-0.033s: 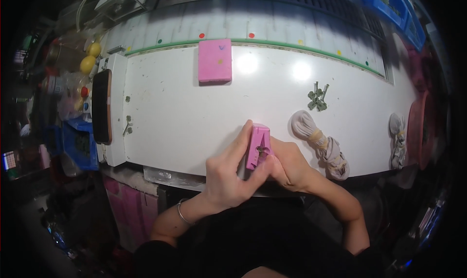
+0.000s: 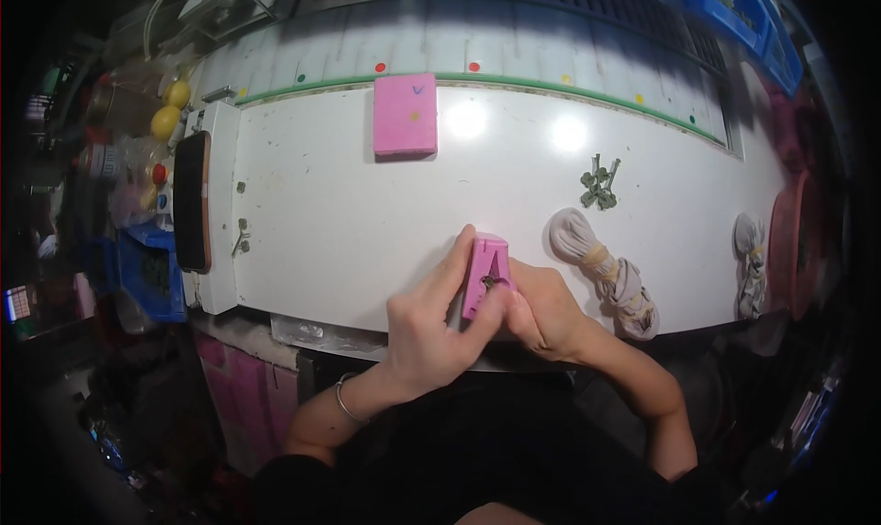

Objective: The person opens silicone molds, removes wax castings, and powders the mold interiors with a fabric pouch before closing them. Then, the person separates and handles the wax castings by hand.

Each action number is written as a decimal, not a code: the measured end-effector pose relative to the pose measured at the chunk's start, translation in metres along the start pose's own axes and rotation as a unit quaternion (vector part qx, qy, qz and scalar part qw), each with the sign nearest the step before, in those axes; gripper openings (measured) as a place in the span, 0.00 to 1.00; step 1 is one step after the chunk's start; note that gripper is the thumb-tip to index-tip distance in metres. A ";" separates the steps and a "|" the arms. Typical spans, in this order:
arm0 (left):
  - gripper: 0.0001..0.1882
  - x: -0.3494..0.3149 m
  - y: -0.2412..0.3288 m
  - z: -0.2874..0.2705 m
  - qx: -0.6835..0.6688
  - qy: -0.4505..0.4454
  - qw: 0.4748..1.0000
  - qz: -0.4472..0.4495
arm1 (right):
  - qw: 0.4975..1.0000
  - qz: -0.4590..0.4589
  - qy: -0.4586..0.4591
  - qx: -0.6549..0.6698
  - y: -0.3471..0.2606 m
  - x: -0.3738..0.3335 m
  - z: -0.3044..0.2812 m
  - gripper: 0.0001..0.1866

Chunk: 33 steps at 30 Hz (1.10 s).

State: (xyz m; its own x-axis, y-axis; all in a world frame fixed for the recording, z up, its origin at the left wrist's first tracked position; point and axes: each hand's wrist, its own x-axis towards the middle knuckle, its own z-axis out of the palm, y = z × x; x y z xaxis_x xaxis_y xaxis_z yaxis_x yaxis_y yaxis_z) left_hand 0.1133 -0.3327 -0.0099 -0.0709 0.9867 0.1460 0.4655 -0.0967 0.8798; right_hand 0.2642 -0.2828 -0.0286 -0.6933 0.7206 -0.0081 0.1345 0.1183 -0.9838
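Pink and small, a slotted block (image 2: 475, 291) sits between the person's two hands, over the near edge of the white worktop (image 2: 321, 185), right in front of the body. The left hand (image 2: 422, 328) grasps it from the left: one finger lies along its side up to the top end, and the thumb presses near its lower part. The right hand (image 2: 546, 314) grips it from the right, its fingers bent, and the two thumbs come together at the lower right of the block. A small dark green piece (image 2: 489, 281) shows in the block's opening; whether a thumb touches it, I cannot tell.

To the right of the hands lies a pale cloth bundle (image 2: 601, 268) tied with yellowish bands, and just beyond it a cluster of green clover-shaped pieces (image 2: 599, 185). A thicker pink slab (image 2: 406, 114) lies at the far side, beside the green strip (image 2: 523, 83). On the left, a dark phone (image 2: 192, 202) lies on a white ledge (image 2: 220, 250), with a blue crate (image 2: 151, 268) beside it. A metal bracelet (image 2: 341, 401) circles the left wrist.
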 end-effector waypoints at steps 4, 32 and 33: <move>0.26 0.000 0.001 0.008 0.054 0.029 0.997 0.037 | 0.997 -0.056 0.032 -0.039 0.011 -0.003 0.002 0.10; 0.51 0.020 0.009 0.027 -0.714 0.054 0.682 -0.147 | 0.939 0.136 0.032 0.313 -0.025 -0.054 0.026 0.15; 0.51 0.023 0.007 0.026 -0.717 0.054 0.682 -0.138 | 0.919 0.188 0.017 0.345 -0.022 -0.053 0.026 0.16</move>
State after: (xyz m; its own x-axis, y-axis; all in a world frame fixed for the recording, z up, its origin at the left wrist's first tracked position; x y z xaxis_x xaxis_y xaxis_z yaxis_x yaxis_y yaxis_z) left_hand 0.1382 -0.3077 -0.0120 -0.0816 0.9854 -0.1495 -0.9132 -0.0138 0.4074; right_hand 0.2797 -0.3414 -0.0114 -0.6650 0.6449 -0.3767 -0.1295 -0.5963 -0.7922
